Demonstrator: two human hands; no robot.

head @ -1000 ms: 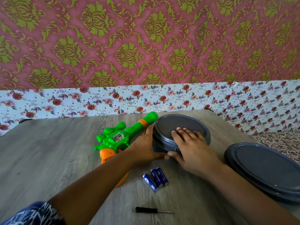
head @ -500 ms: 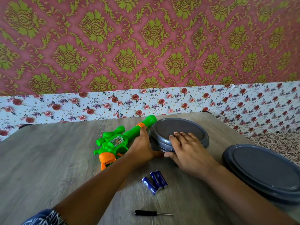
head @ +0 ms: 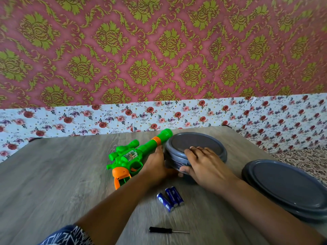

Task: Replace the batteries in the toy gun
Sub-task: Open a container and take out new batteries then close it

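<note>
On table [head: 53, 174]: green gun [head: 134, 156], orange grip, lies flat left of grey container [head: 196, 144]; muzzle points far-right, grip near-left. Both hands, left [head: 155, 167] and right [head: 205, 163], grip container. Batteries [head: 170, 198] nearer.

On the bench [head: 53, 174] around one green toy gun [head: 134, 156] lie three blue batteries [head: 170, 198], one screwdriver [head: 168, 230] and two lidded grey containers [head: 194, 144], with two hands [head: 203, 163] beside it.

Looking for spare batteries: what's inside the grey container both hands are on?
Nothing inside shows: the grey container has its lid on, the right hand lying over it and the left hand at its side. Three batteries lie on the table.
</note>
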